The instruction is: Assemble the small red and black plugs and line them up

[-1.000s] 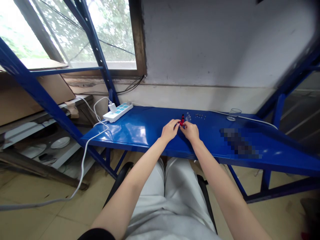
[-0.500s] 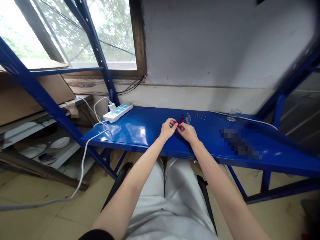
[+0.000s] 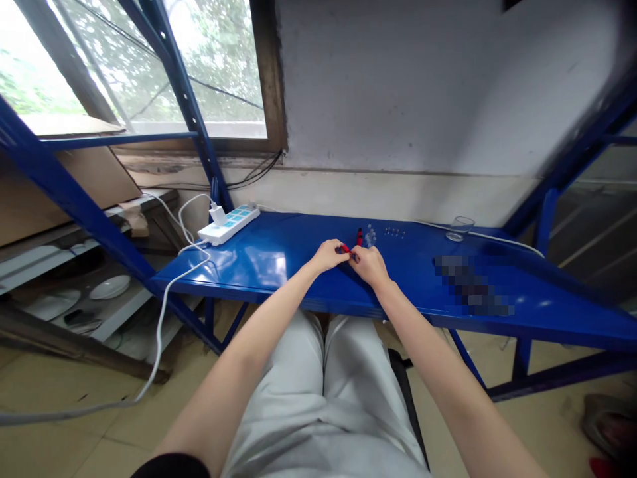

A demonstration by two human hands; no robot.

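My left hand (image 3: 328, 255) is closed on a small red piece (image 3: 345, 248) with dark parts, too small to name more exactly. Fingers of my right hand (image 3: 369, 264) pinch the other end of that piece, close against my left fingertips. Both hands are over the blue table (image 3: 298, 285). Just beyond them lies another red and black piece (image 3: 359, 236). Beside it is a cluster of small clear pieces (image 3: 369, 236). To the right of these, several tiny metallic-looking parts (image 3: 395, 232) lie in rows.
A white power strip (image 3: 229, 224) with a plugged-in charger and cable sits at the table's left end. A clear glass cup (image 3: 459, 228) stands at the back right, near a white cable along the wall. A pixelated dark object (image 3: 472, 285) lies at the right.
The view has shifted slightly, moving the scene a little left. My left fingers now show more of the red piece, which sits at a different angle, and my right hand has turned inward over it.
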